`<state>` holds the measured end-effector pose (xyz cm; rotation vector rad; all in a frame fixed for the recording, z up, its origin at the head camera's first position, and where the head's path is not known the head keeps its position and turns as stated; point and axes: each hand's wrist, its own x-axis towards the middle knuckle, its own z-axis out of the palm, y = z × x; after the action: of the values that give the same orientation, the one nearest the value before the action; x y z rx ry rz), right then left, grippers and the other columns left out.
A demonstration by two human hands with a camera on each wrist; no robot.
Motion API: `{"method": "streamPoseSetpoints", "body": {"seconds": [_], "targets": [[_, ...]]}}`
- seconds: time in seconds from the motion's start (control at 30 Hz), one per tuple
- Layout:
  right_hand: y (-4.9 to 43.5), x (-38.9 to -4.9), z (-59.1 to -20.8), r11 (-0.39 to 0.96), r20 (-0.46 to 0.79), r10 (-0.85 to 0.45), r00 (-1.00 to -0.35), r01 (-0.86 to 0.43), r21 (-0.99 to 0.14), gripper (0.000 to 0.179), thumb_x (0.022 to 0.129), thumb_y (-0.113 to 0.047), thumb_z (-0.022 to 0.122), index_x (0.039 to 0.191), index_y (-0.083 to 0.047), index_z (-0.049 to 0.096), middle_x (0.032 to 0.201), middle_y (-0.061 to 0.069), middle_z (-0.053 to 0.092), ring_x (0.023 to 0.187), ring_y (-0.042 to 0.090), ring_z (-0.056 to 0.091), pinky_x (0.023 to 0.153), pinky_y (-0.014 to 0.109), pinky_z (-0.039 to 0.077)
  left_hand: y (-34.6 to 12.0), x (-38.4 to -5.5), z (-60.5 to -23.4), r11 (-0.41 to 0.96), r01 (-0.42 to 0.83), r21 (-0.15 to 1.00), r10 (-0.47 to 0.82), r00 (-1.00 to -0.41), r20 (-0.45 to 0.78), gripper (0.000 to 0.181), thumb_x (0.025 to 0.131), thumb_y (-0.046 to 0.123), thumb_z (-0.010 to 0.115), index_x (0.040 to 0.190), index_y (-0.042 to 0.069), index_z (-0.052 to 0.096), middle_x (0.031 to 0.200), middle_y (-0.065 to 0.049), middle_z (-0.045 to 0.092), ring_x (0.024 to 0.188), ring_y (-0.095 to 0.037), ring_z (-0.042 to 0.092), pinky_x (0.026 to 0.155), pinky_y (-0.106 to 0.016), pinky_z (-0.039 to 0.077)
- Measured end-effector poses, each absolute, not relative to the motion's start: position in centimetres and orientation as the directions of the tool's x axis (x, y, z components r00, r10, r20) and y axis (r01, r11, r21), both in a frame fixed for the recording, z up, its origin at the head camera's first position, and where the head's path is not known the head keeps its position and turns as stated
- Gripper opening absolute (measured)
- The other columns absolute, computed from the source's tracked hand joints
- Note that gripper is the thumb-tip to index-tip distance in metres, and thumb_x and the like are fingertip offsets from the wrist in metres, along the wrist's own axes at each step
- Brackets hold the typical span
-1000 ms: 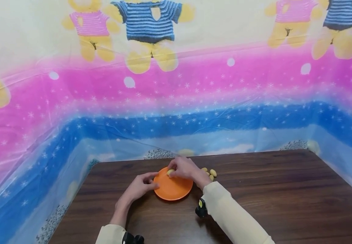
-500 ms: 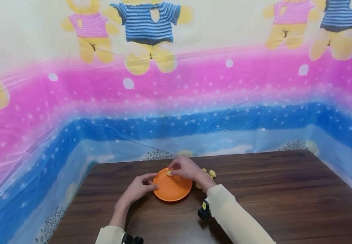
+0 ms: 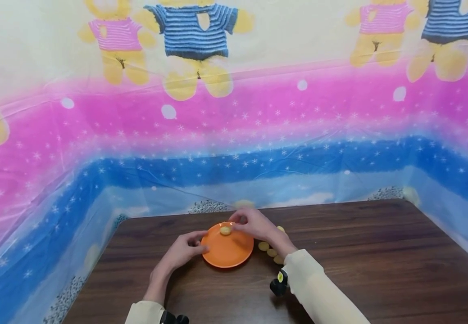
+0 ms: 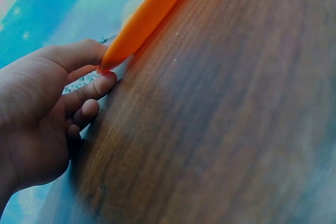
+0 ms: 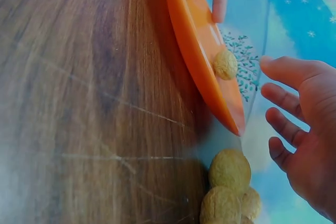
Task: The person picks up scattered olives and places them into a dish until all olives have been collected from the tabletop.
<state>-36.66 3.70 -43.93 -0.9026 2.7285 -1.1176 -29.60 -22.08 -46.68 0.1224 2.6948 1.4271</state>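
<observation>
An orange plate (image 3: 228, 252) lies on the wooden table. My left hand (image 3: 183, 251) pinches its left rim, and in the left wrist view the thumb and fingers (image 4: 86, 90) sit on either side of the edge. One tan, rough-skinned walnut (image 3: 225, 230) rests on the plate toward its far side, seen also in the right wrist view as a wrinkled walnut (image 5: 226, 64). Just right of that walnut hovers my right hand (image 3: 254, 223), holding nothing, its fingers apart and loosely bent in the right wrist view.
Several more walnuts (image 3: 272, 253) lie on the table (image 3: 359, 252) right of the plate, partly hidden by the right wrist. A printed cloth (image 3: 234, 166) with bears and snowflakes hangs behind the table and along its sides.
My right hand has let go of the walnut on the plate and drawn back slightly to the right. More of the walnuts beside the plate now show. The left hand keeps its hold.
</observation>
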Motion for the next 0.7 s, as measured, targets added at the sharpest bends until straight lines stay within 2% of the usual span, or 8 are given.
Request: {"method": "streamPoseSetpoints", "body": {"seconds": [0.33,0.7], "targets": [[4.9,-35.9,-44.1,0.581,0.177,-0.521,-0.835,-0.499,-0.643,0.024,0.092,-0.03,0.072,0.114,-0.019,0.073,0.102,-0.004,0.065,0.081,0.013,0.055,0.072,0.029,0.049,-22.0,-29.5,-46.7,0.563,0.035,0.826,0.116,-0.993,-0.037,0.051,0.087,0.03,0.076,0.135,0.02,0.062,0.089,-0.004,0.057,0.082,-0.018,0.051,0.069,-0.03,0.038],[6.3,-34.7,-44.0,0.59,0.183,-0.522,-0.833,-0.507,-0.628,0.025,0.093,-0.025,0.07,0.116,-0.016,0.072,0.102,-0.004,0.062,0.079,0.013,0.054,0.07,0.027,0.049,-22.2,-29.3,-46.4,0.557,0.048,0.829,0.137,-0.99,-0.035,0.052,0.088,0.031,0.075,0.136,0.02,0.061,0.09,-0.004,0.056,0.083,-0.018,0.05,0.069,-0.03,0.038]]}}
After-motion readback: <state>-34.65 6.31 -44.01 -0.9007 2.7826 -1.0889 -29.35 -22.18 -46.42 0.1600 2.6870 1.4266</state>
